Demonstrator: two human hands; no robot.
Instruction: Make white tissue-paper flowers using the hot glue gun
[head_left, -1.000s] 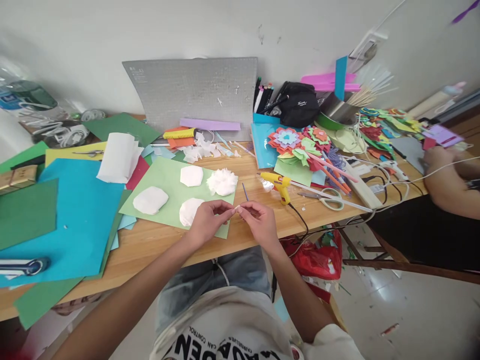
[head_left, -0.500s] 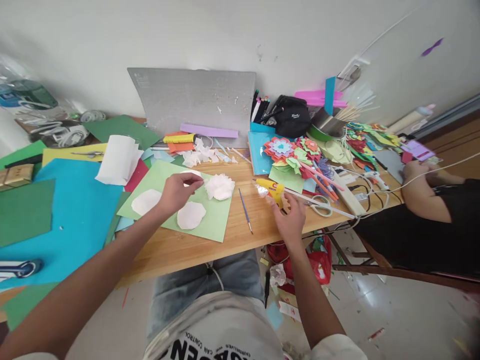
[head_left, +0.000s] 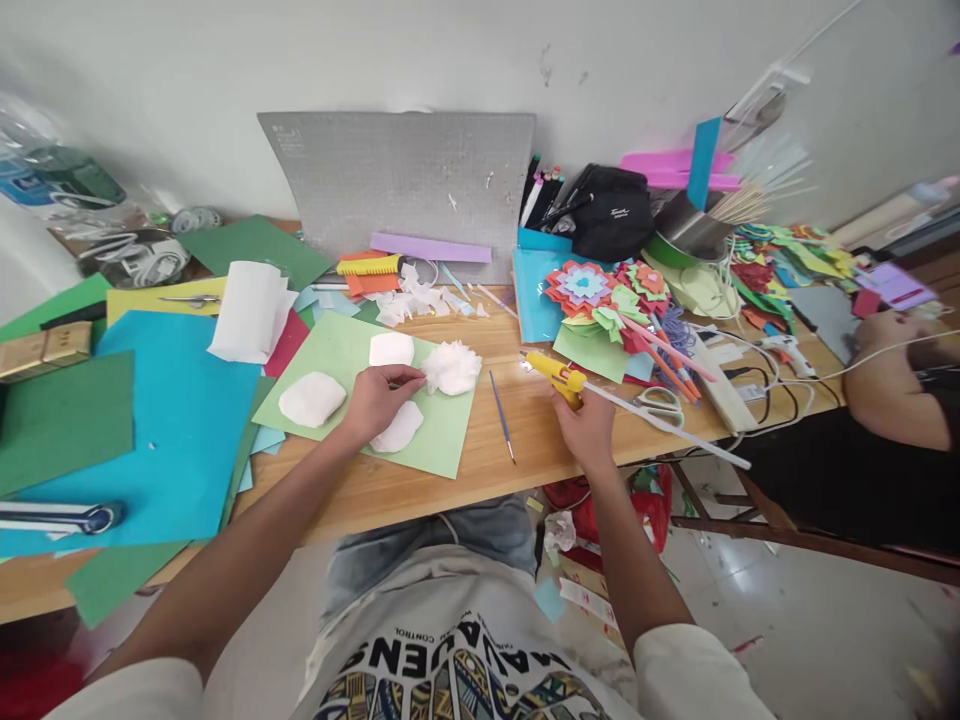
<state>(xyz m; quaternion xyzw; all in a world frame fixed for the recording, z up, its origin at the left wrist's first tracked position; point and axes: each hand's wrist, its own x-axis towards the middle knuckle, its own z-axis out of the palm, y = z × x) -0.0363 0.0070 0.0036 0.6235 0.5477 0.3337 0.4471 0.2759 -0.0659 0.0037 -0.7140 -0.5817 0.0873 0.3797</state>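
Observation:
My left hand (head_left: 381, 402) is closed in a pinch at the left edge of a fluffy white paper flower (head_left: 454, 367). What lies between its fingertips is too small to make out. The flower rests on a light green paper sheet (head_left: 349, 345), along with white paper pieces (head_left: 313, 399), one partly behind my fingers. My right hand (head_left: 587, 432) is wrapped round the handle of a yellow hot glue gun (head_left: 556, 374), its nozzle pointing left. Out of the gun's rear runs a long whitish glue stick (head_left: 667, 425). Between my hands lies a thin blue paintbrush (head_left: 502, 418).
Scissors (head_left: 658, 405), a power strip (head_left: 724, 385) and coloured paper flowers (head_left: 583, 287) are to the right. Blue paper (head_left: 172, 400) and a white paper roll (head_left: 247, 312) lie left. A grey cutting mat (head_left: 397, 180) leans on the wall. Another person's arm (head_left: 889, 385) rests at far right.
My right hand has closed round the glue gun, which was beside its spread fingers. My left hand's pinch has come to the flower's edge. The view has shifted slightly.

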